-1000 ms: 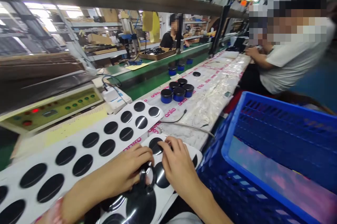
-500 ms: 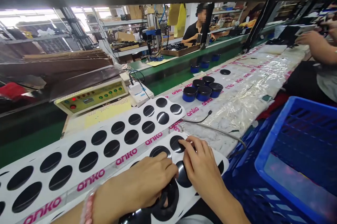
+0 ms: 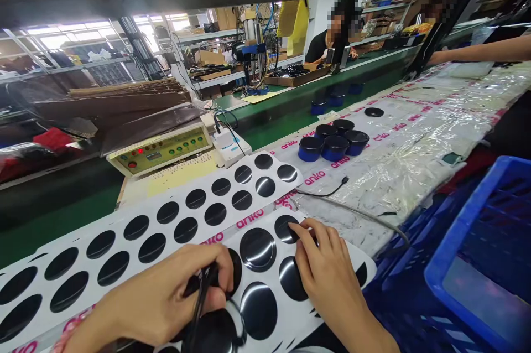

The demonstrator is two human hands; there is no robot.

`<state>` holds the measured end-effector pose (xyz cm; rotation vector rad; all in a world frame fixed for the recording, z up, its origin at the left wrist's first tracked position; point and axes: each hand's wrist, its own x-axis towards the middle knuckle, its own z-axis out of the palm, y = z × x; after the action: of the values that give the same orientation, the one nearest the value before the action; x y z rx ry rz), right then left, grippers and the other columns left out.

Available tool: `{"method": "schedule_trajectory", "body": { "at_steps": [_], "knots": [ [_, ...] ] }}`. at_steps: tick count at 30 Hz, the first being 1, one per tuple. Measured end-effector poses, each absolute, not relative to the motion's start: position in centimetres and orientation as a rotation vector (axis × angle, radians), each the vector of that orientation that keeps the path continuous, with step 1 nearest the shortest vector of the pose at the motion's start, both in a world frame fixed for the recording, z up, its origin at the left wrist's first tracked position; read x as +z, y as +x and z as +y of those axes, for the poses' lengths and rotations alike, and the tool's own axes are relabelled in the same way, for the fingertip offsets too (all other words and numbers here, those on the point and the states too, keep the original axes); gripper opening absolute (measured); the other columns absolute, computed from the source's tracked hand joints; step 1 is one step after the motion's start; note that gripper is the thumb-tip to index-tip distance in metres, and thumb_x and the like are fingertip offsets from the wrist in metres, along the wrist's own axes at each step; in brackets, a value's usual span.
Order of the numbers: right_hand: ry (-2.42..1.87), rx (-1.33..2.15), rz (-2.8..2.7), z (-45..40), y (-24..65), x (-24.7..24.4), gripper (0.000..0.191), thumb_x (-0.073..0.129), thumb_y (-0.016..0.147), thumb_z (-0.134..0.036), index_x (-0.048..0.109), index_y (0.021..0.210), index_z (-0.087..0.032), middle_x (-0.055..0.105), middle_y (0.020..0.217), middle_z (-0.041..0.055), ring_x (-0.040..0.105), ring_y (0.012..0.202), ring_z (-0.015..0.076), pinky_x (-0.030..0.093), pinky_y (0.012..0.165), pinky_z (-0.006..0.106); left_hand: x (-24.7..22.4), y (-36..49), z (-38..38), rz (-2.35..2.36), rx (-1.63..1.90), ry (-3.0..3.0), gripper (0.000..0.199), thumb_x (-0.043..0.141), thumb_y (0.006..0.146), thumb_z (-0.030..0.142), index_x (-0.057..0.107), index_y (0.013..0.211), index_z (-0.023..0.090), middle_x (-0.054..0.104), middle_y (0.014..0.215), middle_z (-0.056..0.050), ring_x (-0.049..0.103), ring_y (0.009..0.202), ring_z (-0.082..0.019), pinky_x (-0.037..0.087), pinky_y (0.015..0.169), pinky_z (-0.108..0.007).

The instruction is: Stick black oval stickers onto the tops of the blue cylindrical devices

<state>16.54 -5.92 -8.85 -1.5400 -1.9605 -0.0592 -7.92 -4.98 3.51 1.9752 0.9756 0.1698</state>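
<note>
A white sheet [image 3: 286, 309] carrying round black discs lies in front of me. My left hand [image 3: 178, 292] is closed on a black ring-shaped part [image 3: 199, 309], seen partly edge-on and blurred, over the sheet's lower left. My right hand [image 3: 332, 264] rests on the sheet's right part, its index fingertip at the edge of a black disc [image 3: 286, 229]; what its curled fingers hold, if anything, is hidden. Another white sheet [image 3: 128, 253] with several black discs lies beyond, to the left.
Several blue jars with black lids [image 3: 335, 148] stand on the plastic-covered table [image 3: 373, 181], near a loose black disc [image 3: 374, 112]. A cable [image 3: 352, 209] crosses it. A control box [image 3: 161, 149] stands left, a blue crate [image 3: 440, 253] right. People sit beyond; another person's arm reaches in.
My left hand has moved left and lifted the black ring off the discs, uncovering two of them. My right hand stays by the same disc. The view has shifted slightly.
</note>
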Motion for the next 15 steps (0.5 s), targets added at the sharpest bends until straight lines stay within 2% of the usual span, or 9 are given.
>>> {"method": "schedule_trajectory", "body": {
  "at_steps": [2,4,7,9,13,15],
  "knots": [
    [-1.532,-0.065,-1.969,-5.9,16.6,-8.9,0.032,0.04,0.087,-0.013,0.056,0.115,-0.017,0.055,0.108,0.0116,0.048,0.092,0.0257,0.041,0.074,0.04,3.1,-7.4,-4.2,1.0,0.278,1.937,0.015,0.051,0.082,0.015,0.039,0.085,0.024,0.052,0.086,0.001,0.05,0.075,-0.013,0.044,0.068,-0.025],
    [-1.535,-0.067,-1.972,-5.9,16.6,-9.0,0.032,0.041,0.087,-0.012,0.055,0.115,-0.016,0.055,0.109,0.0114,0.048,0.092,0.0259,0.041,0.074,0.04,2.4,-6.1,-2.9,1.005,0.313,2.025,0.019,0.049,0.08,0.01,0.038,0.088,0.024,0.051,0.086,0.001,0.05,0.074,-0.013,0.044,0.068,-0.026],
    [-1.534,-0.058,-1.975,-5.9,16.7,-8.9,0.032,0.042,0.086,-0.011,0.055,0.116,-0.016,0.054,0.108,0.0112,0.047,0.092,0.0257,0.041,0.074,0.04,0.9,-3.8,-0.6,0.922,0.174,2.29,0.047,0.045,0.073,-0.001,0.039,0.112,0.024,0.055,0.107,-0.003,0.055,0.092,-0.017,0.043,0.08,-0.029],
    [-1.526,-0.052,-1.981,-6.0,16.7,-8.8,0.032,0.043,0.086,-0.011,0.055,0.115,-0.016,0.054,0.108,0.0111,0.047,0.092,0.0256,0.041,0.075,0.04,0.0,-2.6,0.8,0.84,0.054,2.425,0.055,0.049,0.072,0.001,0.038,0.121,0.024,0.056,0.115,-0.005,0.055,0.101,-0.019,0.042,0.084,-0.031],
    [-1.529,-0.063,-1.983,-6.0,16.7,-8.8,0.032,0.043,0.085,-0.011,0.055,0.115,-0.017,0.054,0.108,0.0111,0.047,0.094,0.0262,0.042,0.075,0.041,-0.6,-1.7,2.5,0.807,-0.057,2.524,0.034,0.063,0.075,0.016,0.049,0.104,0.021,0.06,0.097,-0.002,0.058,0.087,-0.019,0.044,0.073,-0.027],
    [-1.537,-0.067,-1.984,-6.0,16.7,-8.9,0.033,0.044,0.085,-0.011,0.055,0.115,-0.018,0.054,0.108,0.0111,0.047,0.094,0.0264,0.042,0.075,0.042,-0.4,-1.5,2.7,0.786,-0.083,2.538,0.028,0.064,0.073,0.014,0.052,0.097,0.021,0.06,0.09,-0.001,0.058,0.081,-0.018,0.043,0.068,-0.025]
  ]
}}
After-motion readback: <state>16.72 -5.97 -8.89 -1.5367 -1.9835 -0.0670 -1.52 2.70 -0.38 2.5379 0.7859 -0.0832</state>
